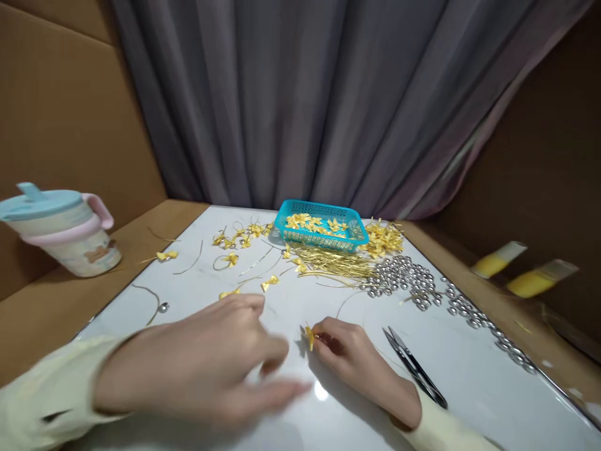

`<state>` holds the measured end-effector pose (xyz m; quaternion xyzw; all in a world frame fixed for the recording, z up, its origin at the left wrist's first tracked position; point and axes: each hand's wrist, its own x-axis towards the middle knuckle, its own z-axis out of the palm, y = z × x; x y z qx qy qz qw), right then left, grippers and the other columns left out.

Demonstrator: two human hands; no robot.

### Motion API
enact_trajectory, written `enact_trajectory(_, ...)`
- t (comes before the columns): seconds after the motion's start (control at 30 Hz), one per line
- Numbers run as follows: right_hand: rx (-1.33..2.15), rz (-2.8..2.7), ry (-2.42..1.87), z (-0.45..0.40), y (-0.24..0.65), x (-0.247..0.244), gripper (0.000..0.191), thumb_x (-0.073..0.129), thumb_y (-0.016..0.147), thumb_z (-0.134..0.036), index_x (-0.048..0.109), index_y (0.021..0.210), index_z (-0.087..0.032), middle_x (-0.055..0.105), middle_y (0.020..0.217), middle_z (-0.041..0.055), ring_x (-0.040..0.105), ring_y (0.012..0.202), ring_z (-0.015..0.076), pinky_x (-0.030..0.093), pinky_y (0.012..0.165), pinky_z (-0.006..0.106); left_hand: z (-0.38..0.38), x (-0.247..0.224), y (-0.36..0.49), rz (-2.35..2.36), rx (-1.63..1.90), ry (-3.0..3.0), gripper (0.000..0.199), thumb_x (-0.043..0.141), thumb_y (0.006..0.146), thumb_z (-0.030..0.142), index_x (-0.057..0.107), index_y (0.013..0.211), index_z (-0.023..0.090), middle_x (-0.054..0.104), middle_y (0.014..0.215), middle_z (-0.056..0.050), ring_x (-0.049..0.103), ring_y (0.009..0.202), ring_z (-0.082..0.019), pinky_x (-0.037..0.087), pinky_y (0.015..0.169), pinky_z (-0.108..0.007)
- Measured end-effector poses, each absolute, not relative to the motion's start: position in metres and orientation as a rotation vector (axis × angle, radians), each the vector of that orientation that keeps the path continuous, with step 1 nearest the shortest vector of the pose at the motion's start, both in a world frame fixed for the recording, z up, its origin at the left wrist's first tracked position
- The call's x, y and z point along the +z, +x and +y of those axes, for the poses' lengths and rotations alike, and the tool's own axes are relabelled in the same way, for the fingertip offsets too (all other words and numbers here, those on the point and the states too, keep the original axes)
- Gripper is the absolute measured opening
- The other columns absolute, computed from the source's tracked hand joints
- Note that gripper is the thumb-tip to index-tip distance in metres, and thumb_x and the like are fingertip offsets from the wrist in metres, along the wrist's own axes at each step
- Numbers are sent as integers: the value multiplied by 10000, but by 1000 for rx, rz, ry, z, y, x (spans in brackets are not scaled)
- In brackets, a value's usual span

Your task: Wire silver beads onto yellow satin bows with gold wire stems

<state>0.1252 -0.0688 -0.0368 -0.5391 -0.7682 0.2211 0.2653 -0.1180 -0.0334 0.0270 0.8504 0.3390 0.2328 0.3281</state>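
My right hand (352, 351) rests low over the white table and pinches a small yellow ribbon bow (309, 337) between thumb and fingertips. My left hand (201, 357), blurred by motion, hovers to the left of it with thumb and forefinger apart and nothing visible between them. Just right of my right hand lies a pair of black thread snips (416, 366), tips pointing away. Beyond my hands, loose yellow bows (270, 284) lie near a bundle of gold cords (333, 262). One bow is partly covered by my left hand.
A blue plastic basket (323, 244) holding bows stands at the back, beside a pile of yellow bows (385, 239). Silver bells (404, 275) spread along the right side. A lidded cup (75, 235) stands left; two tubes with yellow contents (542, 280) are at right.
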Motion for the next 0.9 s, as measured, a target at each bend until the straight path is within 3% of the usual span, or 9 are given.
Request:
enact_trajectory(0.07,539,-2093,-1406,-70,127,-40,144,454,815,-102,559,743,-169,576,656,12,511,564,124,383,539,223,-14,19,-81,902,384,2436,374,550,823,512,596,638,190,415,463,26,414,520,-154,315,566,-279)
enact_trajectory(0.2,495,-2135,-1350,-71,131,-45,110,479,832,-120,533,750,-170,568,692,25,497,568,128,380,533,229,-4,-16,-46,811,123,2285,364,464,871,503,552,762,167,461,570,35,421,509,-123,259,483,-231)
enact_trajectory(0.53,529,-2070,-1343,-71,130,-46,126,464,834,-90,572,823,-154,584,722,40,514,595,132,397,563,233,-14,-44,-48,790,363,2348,235,401,863,224,331,639,203,315,529,66,310,459,-96,242,488,-238)
enact_trajectory(0.77,617,-2008,-1366,-73,128,-40,148,466,811,-82,601,812,-143,604,703,33,503,571,118,388,554,225,-15,-52,-50,689,369,2408,201,328,904,212,389,713,197,412,597,31,388,497,-117,282,520,-251)
enact_trajectory(0.9,816,-1807,-1451,-70,128,-34,139,494,764,-93,611,722,-156,566,592,-16,483,528,100,378,515,203,-14,-47,-50,721,337,2305,226,315,921,252,430,739,184,444,616,22,415,532,-120,312,543,-248)
